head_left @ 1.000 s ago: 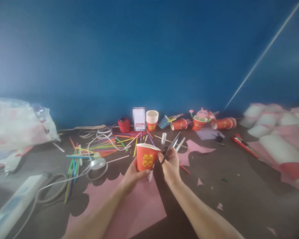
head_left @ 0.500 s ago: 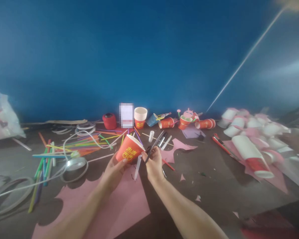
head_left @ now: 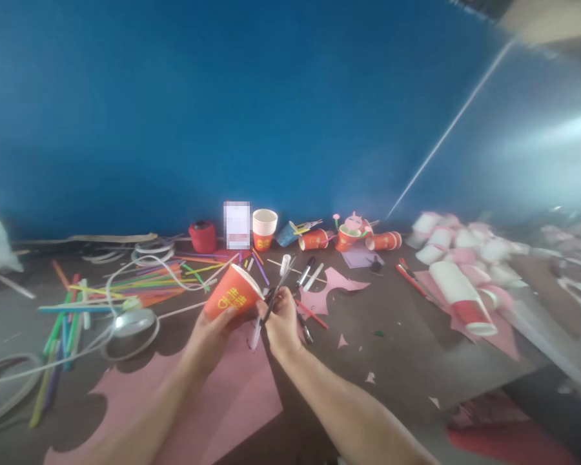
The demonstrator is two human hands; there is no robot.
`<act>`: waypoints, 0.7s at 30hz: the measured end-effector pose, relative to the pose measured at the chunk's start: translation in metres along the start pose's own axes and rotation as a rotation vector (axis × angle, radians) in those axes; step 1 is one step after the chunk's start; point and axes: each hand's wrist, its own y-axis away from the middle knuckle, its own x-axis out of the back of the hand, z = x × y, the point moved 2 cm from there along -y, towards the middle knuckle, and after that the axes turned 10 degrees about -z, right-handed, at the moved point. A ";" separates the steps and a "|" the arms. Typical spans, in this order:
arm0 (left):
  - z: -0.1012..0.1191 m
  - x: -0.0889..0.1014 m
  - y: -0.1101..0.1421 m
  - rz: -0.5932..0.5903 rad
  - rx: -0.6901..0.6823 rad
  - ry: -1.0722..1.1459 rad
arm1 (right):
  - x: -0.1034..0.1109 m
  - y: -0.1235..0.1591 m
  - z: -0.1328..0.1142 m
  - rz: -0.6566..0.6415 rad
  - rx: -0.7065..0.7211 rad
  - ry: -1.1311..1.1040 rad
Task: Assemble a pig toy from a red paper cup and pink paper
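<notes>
My left hand is closed round a red paper cup with yellow print, tilted so its mouth faces right. My right hand grips a pair of dark scissors whose blades point up and away, right beside the cup's rim. Both hands hover above a pink paper sheet on the dark table. A clear thin tube lies just below the hands.
Coloured straws and a white cable with a tape ring lie to the left. A stack of cups, a red spool and tipped red cups line the blue wall. Sleeves of cups fill the right.
The left hand has tipped the cup from upright onto its side. The view has swung right, so both hands and the table things have shifted left in the picture.
</notes>
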 end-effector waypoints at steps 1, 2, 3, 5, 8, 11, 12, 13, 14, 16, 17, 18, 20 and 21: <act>0.000 0.001 0.000 0.019 0.002 -0.016 | 0.000 0.000 0.001 -0.008 0.005 -0.004; 0.000 0.002 0.000 0.042 0.004 -0.036 | -0.001 -0.001 0.003 -0.015 0.012 -0.007; 0.000 0.004 0.000 0.071 0.005 -0.060 | -0.001 -0.001 0.004 -0.019 0.021 -0.010; 0.000 0.006 -0.001 0.124 0.002 -0.102 | -0.001 -0.002 0.007 -0.021 0.039 -0.009; 0.000 0.006 -0.002 0.129 -0.019 -0.109 | -0.001 -0.002 0.006 -0.008 0.066 0.016; -0.001 0.004 -0.003 0.079 -0.051 -0.057 | -0.002 -0.001 0.004 -0.017 0.073 0.038; -0.001 0.004 -0.003 0.070 -0.052 -0.038 | -0.002 0.000 0.003 -0.021 0.068 0.047; -0.002 0.005 -0.002 0.070 -0.046 -0.023 | -0.002 0.000 0.003 -0.024 0.062 0.056; -0.002 0.006 -0.002 0.075 -0.033 -0.012 | -0.002 0.000 0.004 -0.025 0.057 0.065; -0.003 0.010 -0.001 0.103 -0.002 -0.013 | -0.001 0.000 0.005 -0.022 0.042 0.074; -0.004 0.011 -0.001 0.117 0.012 -0.018 | -0.001 0.000 0.006 -0.020 0.032 0.075; -0.004 0.012 0.000 0.127 0.020 -0.022 | -0.001 0.000 0.007 -0.022 0.024 0.075; -0.004 0.013 0.000 0.138 0.014 -0.022 | 0.000 0.001 0.007 -0.030 0.008 0.072; -0.004 0.013 0.000 0.138 0.005 -0.020 | 0.000 0.001 0.007 -0.034 0.004 0.068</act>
